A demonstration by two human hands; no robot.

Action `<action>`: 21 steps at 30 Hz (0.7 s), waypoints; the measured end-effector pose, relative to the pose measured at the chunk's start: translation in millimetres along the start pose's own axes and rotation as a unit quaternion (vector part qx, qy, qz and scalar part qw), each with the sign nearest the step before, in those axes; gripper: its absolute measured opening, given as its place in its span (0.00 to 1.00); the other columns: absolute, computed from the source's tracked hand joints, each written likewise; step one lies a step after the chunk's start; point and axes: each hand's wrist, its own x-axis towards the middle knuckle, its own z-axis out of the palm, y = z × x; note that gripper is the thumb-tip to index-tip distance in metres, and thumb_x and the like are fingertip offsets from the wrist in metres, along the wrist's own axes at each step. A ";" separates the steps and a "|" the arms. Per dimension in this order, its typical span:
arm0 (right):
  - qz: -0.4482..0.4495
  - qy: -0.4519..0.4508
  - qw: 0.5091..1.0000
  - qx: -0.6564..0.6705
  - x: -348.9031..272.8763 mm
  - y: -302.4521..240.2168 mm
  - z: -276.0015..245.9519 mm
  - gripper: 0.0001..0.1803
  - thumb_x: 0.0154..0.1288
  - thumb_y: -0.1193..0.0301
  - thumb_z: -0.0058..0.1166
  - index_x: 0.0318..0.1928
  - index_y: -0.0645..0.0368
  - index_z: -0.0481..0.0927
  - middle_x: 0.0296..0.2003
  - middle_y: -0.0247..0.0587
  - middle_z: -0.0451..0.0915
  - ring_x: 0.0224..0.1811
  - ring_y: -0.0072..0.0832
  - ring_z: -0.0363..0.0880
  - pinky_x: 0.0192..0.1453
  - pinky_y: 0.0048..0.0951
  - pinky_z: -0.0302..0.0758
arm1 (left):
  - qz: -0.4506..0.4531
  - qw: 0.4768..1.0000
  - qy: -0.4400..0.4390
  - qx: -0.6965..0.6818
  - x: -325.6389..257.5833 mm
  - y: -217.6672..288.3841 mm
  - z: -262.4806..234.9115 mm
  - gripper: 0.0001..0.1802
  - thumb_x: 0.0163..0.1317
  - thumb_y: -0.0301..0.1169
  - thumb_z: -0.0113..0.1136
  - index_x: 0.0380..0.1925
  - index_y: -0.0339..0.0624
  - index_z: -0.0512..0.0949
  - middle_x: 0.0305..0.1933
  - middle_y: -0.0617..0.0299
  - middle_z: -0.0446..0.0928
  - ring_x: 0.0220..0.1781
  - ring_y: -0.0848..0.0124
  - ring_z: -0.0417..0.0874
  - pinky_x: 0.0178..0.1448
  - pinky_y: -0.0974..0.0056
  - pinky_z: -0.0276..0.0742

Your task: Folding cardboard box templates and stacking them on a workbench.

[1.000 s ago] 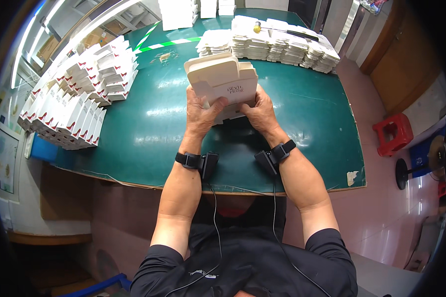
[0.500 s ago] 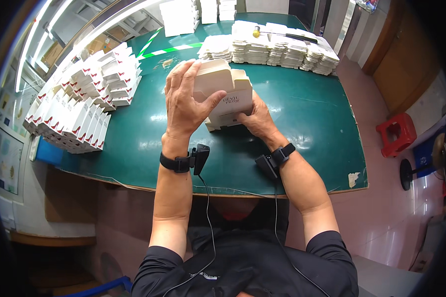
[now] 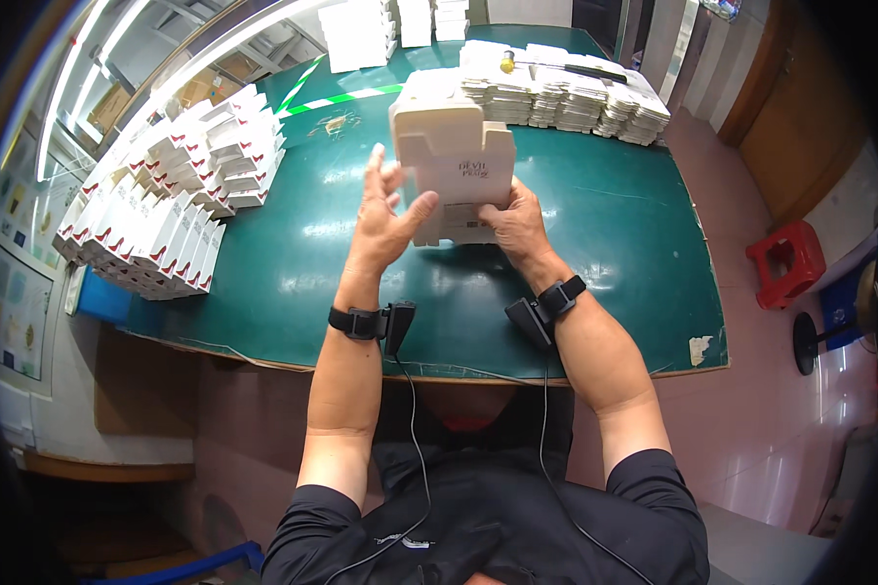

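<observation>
Item: one flat cream cardboard box blank [image 3: 456,166], die-cut with tabs, held upright above the green table [image 3: 595,244] at upper centre of the frame.

Hands, two. Right hand [image 3: 513,222]: fingers closed around the blank's lower right edge. Left hand [image 3: 385,214]: fingers spread wide and straight, palm turned toward the blank's left side, thumb at its lower left corner; firm contact cannot be told.

Wrist bands, two, black, each with a small black unit and a cable running down toward the torso.

Surroundings: folded white boxes with red corners [image 3: 171,210], standing in rows at left of frame, too many and too overlapped to count. Stacks of flat cream blanks [image 3: 566,88] along the table's far edge, upper right, number uncertain. One red stool [image 3: 785,261] on the floor at right. One green-and-white striped tape strip [image 3: 346,96] at upper centre.

Nothing stands between the hands and the blank.
</observation>
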 end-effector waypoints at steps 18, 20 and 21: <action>0.050 -0.037 0.979 -0.192 3.0 14.1 -1.0 0.22 0.68 0.71 0.63 0.57 0.71 0.74 0.47 0.46 0.85 0.46 0.27 0.84 0.53 0.30 0.81 | -0.209 0.962 -0.064 -0.166 -12.3 -40.0 -4.6 0.33 0.73 0.25 0.57 0.72 0.25 0.55 0.60 0.43 0.77 0.58 0.63 0.82 0.61 0.61 0.81; 0.077 -0.040 0.966 -0.243 1.0 13.2 -1.0 0.23 0.69 0.68 0.63 0.56 0.71 0.74 0.46 0.47 0.85 0.46 0.27 0.84 0.52 0.30 0.82 | -0.223 0.964 -0.066 -0.130 -12.2 -41.5 -1.3 0.31 0.74 0.25 0.54 0.72 0.26 0.56 0.60 0.44 0.77 0.58 0.63 0.83 0.60 0.61 0.82; 0.079 -0.040 0.966 -0.243 1.0 15.4 -1.3 0.23 0.69 0.68 0.63 0.56 0.71 0.74 0.46 0.47 0.85 0.46 0.27 0.84 0.52 0.30 0.82 | -0.230 0.964 -0.067 -0.112 -12.6 -41.8 -0.3 0.31 0.75 0.25 0.53 0.72 0.27 0.56 0.60 0.45 0.77 0.57 0.63 0.83 0.60 0.60 0.83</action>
